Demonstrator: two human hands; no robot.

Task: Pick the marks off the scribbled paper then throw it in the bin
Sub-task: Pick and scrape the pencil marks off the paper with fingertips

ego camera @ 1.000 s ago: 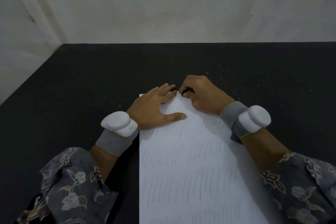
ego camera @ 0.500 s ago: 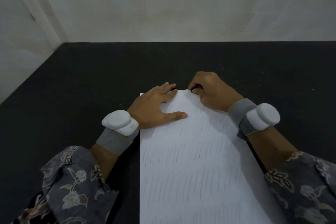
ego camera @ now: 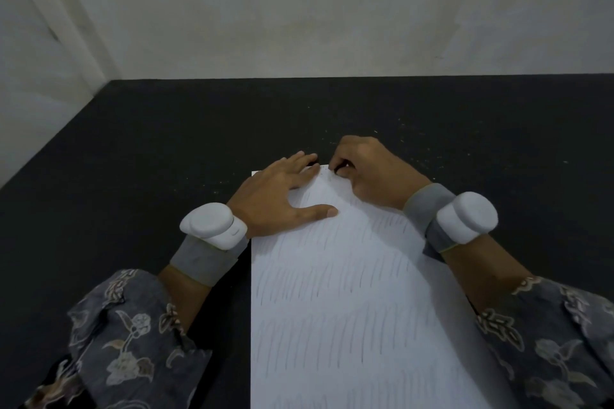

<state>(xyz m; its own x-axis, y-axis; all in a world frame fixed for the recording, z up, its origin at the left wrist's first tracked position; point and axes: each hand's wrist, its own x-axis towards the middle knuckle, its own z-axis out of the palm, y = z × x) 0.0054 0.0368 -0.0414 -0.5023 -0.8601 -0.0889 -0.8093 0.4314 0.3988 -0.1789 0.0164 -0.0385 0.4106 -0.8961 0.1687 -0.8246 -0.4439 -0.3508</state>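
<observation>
Paper: white rectangular sheet of paper point(ego camera: 349, 309) lies flat on the tabletop, its long side running away from the viewer; rows of short slanted pencil strokes point(ego camera: 332, 282) cover most of it, while the far end near the hands looks paler.
Left hand: left hand point(ego camera: 275, 196) rests palm down on the paper's far left corner, fingers point(ego camera: 304, 159) straight and spread, thumb stretched out across the sheet toward the right.
Right hand: right hand point(ego camera: 372, 173) sits at the far edge of the paper just beside the left fingertips, fingers curled under with thumb and forefinger pinched together against the sheet; something small and dark shows in the pinch, too small to identify.
Wrists: each wrist carries a grey fabric band with a white rounded plastic device point(ego camera: 212, 226) on top; the forearms are in dark floral-patterned sleeves point(ego camera: 126, 335).
Tabletop: matt black tabletop point(ego camera: 149, 149) carries the sheet and is dotted with pale specks beyond and to the right of the hands.
Surroundings: plain off-white wall point(ego camera: 332, 10) rises behind the tabletop's far edge.
</observation>
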